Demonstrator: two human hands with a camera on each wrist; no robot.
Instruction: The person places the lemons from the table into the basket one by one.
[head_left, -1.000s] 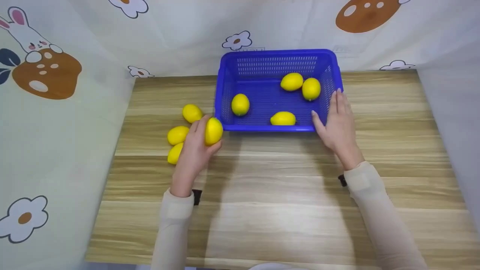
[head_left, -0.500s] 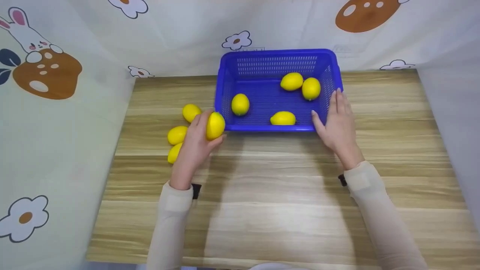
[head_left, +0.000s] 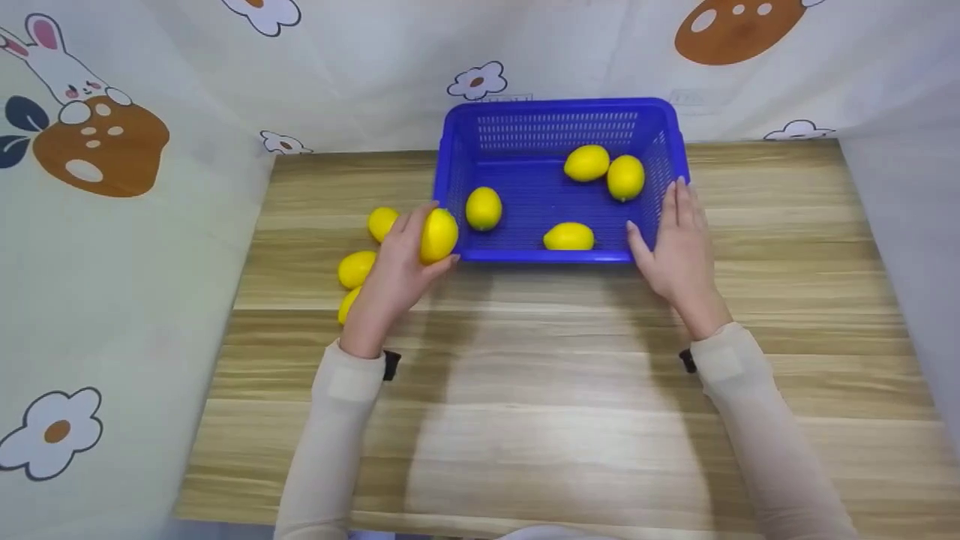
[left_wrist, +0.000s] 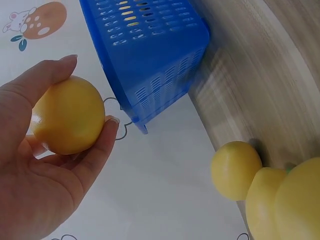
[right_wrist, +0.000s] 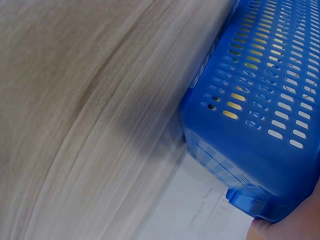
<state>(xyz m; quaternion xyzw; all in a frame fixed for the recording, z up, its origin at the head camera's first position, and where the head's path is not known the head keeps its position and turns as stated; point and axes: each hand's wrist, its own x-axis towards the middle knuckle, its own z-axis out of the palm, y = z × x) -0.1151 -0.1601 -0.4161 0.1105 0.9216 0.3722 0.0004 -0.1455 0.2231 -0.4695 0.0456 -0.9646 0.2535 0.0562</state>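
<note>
A yellow lemon [head_left: 439, 235] is gripped between the thumb and fingers of my left hand [head_left: 399, 271], by the near left corner of a blue plastic basket [head_left: 540, 256]. The left wrist view shows that lemon [left_wrist: 70, 115] held up beside the basket's slotted wall [left_wrist: 150, 55]. Several lemons lie inside the basket, one at the left [head_left: 484, 208], one near the front wall [head_left: 568, 237] and two touching at the back right. My right hand [head_left: 681, 251] rests on the basket's right rim with straight fingers, thumb over the front corner. In the right wrist view only part of that hand [right_wrist: 295, 220] shows.
Left of the basket, three more lemons lie on the wooden table [head_left: 562, 420], partly hidden behind my left hand; one is the middle lemon [head_left: 355, 269]. A white curtain [head_left: 360, 75] with printed flowers hangs behind the table and along its sides.
My left hand has moved up and slightly right with the lemon, from just outside the basket's near left corner to beside its left rim. The right hand and the basket stay put.
</note>
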